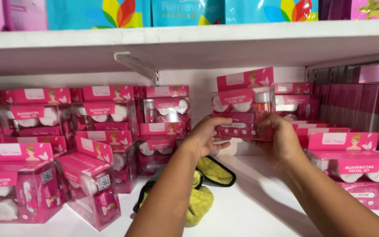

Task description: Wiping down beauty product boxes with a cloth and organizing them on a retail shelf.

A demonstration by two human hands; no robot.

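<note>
Between the two shelves, just right of centre, a pink facial-set box [244, 105] with a clear window was held up in both hands, clear of the lower white shelf [259, 197]. The left hand [207, 137] was closed on the box's lower left corner, thumb across the front; the right hand [281, 140] was closed on its lower right edge, fingers wrapped behind. Both grips were judged firm, nothing else being held.

Step judged in hand: one box being placed among, or lifted from, the stock. The next move would call for the box to be kept upright and squared with the back row of boxes [165, 109] at 9 o'clock.

A yellow-green cloth with black trim [207, 175] was noted at 6 o'clock of the box, partly covered by the left forearm. The box's rear face and the fingertips behind it were hidden. Stacked boxes [356, 162] at 3 o'clock were cut off by the frame edge; the blue packs [185, 11] above were cropped.
</note>
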